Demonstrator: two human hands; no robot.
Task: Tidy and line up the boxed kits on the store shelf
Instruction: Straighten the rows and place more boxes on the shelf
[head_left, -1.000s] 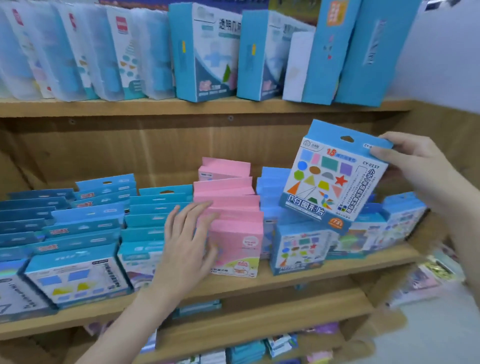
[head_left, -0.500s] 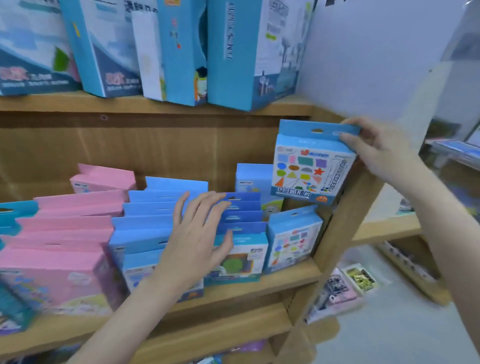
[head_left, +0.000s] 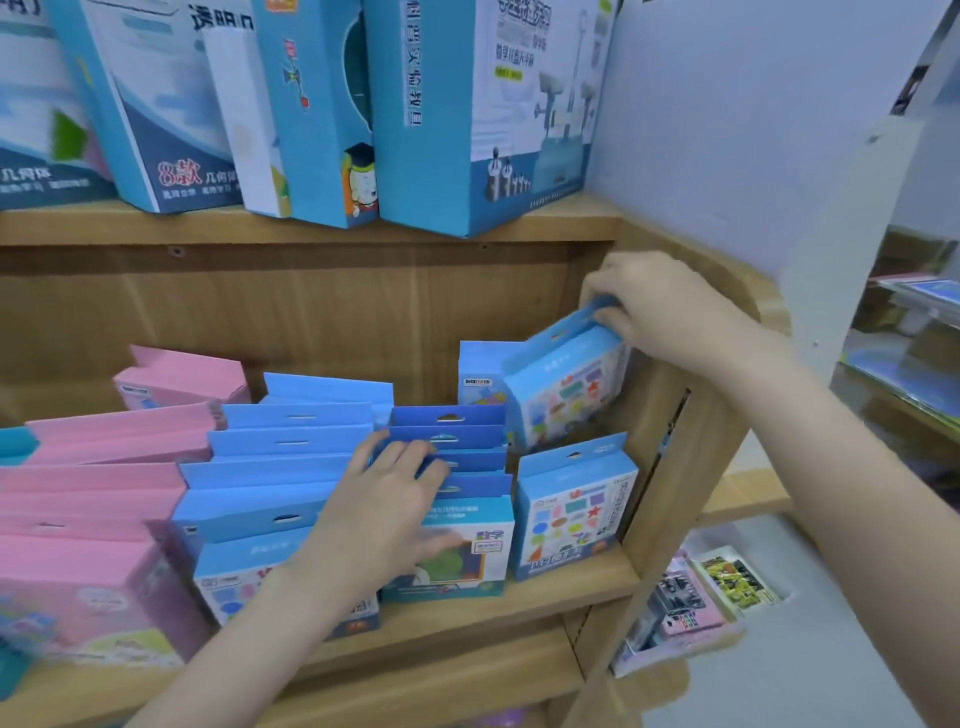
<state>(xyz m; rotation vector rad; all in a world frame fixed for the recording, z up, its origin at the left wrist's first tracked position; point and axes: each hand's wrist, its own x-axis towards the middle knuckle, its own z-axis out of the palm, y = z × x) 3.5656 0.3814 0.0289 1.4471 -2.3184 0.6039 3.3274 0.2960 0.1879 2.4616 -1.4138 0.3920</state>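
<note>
Head view: right hand has lowered its gripped shapes kit into the rightmost row; left hand lies flat.

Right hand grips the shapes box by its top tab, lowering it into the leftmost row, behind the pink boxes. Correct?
Not quite. The head view shows the right hand gripping the shapes box over the rightmost row, behind the matching box, not behind the pink boxes.

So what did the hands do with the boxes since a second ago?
The right hand brought the shapes box down from the air into the far right row, behind the front shapes box; it still grips the top. The left hand slid right, from the pink boxes to the blue row, fingers on the tabs. The rows look unchanged.
</note>
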